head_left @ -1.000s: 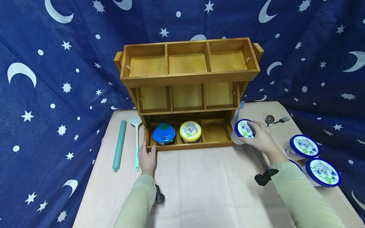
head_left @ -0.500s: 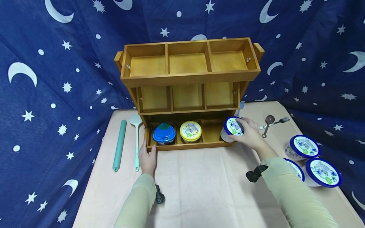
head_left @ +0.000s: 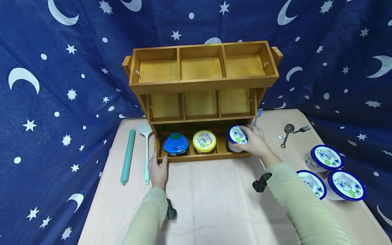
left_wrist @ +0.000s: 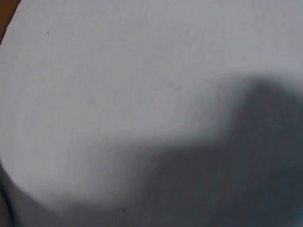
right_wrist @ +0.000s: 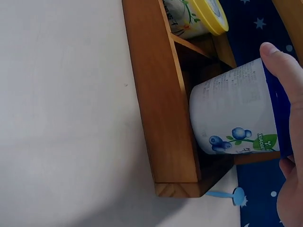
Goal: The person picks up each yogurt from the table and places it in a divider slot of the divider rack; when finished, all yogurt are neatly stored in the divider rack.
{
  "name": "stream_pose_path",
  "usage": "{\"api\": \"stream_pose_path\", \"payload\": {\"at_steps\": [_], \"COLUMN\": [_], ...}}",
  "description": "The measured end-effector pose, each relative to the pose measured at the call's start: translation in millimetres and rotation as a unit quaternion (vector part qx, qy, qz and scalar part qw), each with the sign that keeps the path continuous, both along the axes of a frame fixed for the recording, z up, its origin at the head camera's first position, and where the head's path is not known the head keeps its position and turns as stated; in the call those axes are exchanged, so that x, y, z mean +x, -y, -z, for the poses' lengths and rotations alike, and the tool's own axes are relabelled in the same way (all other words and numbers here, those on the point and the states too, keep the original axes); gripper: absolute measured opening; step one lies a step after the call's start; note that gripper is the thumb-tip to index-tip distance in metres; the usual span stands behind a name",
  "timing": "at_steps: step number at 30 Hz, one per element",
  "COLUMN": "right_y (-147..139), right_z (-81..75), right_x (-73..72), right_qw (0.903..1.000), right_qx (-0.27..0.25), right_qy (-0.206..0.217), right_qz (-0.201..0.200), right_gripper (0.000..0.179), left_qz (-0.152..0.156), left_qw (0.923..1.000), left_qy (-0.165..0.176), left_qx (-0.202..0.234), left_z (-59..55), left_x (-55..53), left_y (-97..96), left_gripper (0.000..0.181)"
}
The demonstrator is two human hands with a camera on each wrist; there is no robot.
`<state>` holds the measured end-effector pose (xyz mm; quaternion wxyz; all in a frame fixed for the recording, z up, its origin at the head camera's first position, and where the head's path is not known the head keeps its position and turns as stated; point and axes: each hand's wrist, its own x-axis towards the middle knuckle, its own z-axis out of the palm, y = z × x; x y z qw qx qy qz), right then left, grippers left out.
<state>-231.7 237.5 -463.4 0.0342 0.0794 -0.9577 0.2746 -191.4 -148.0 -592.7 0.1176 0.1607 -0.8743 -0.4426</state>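
Observation:
A white tub with a blue lid (head_left: 237,134) and blueberry print is held by my right hand (head_left: 255,143), its fingers gripping the lid's edge. In the right wrist view the tub's base (right_wrist: 227,109) sits partly down in the right compartment of the bottom tier. That tier belongs to a three-tier wooden box (head_left: 203,87). My left hand (head_left: 158,173) rests against the bottom tier's left front corner, fingers along the side and thumb at the front. A blue-lidded container (head_left: 176,143) and a yellow-lidded tub (head_left: 204,141) stand in the left and middle compartments.
Three more blue-lidded tubs (head_left: 347,184) stand on the right of the table. Beyond my right hand lie a brown spoon (head_left: 288,131) and a fork (head_left: 301,130). A green rolling pin (head_left: 128,157) and a pale spatula (head_left: 146,149) lie left of the box.
My right hand has carried the blue-lidded tub leftward, from beside the box into the bottom tier's right compartment. My left hand has stayed at the corner.

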Motion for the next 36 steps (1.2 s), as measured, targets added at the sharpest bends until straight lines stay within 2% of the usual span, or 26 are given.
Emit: {"api": "stream_pose_path", "payload": {"at_steps": [7,12,21,36], "right_y": [6.6,9.2,12.3,7.6], "right_z": [3.5,12.8,31.6,32.9], "right_x": [-5.4,-7.8,-8.8,-7.2], "right_qw": [0.9999,0.9997,0.998,0.9972], "right_qx": [-0.008,-0.009,0.032,0.022], "right_qy": [0.005,0.02,0.053,0.071], "right_qz": [0.008,0.011,-0.005,-0.004], "right_gripper": [0.09,0.094,0.098,0.101], "left_qz": [0.002,0.002,0.001,0.0], "left_qw": [1.0,1.0,1.0,1.0], "left_qy": [-0.009,-0.006,-0.002,0.002], "left_qx": [0.003,0.006,0.009,-0.006], "left_z": [2.1,-0.1,-2.0,-4.0], "left_x": [-1.1,-0.3,1.5,0.8], "left_y": [1.4,1.3,0.6,-0.5], "left_gripper": [0.066,0.065,0.065,0.063]}}
